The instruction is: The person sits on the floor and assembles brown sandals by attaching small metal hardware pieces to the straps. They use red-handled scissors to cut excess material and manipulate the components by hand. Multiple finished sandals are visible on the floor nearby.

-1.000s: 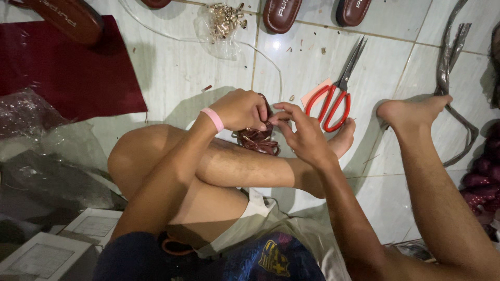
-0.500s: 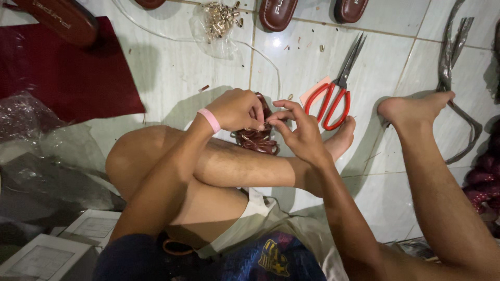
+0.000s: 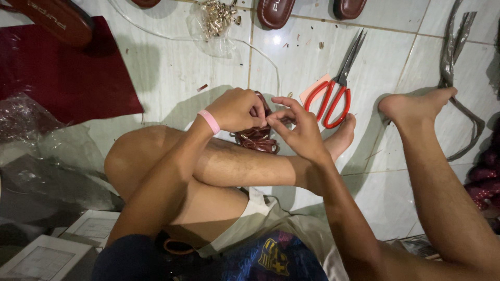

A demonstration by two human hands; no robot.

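both hands meet over the shin: the left hand (image 3: pixel 235 109) closes its grip on a bundle of glossy dark-brown leather straps (image 3: pixel 256 138), and the right hand (image 3: pixel 298 130) pinches a small piece at its top; the work looks midway, with the red-handled scissors (image 3: pixel 333 83), the clear bag of small brass fittings (image 3: pixel 216 18) and the brown sandal soles (image 3: pixel 276 11) lying untouched on the white tiled floor (image 3: pixel 172 67), nothing blocking.

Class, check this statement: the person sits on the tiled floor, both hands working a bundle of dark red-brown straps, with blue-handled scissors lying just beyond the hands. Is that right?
Not quite. In the head view the metal scissors have red handles, not blue. The rest holds: the left hand and right hand both work the bundle of dark red-brown glossy straps over the white tiled floor.
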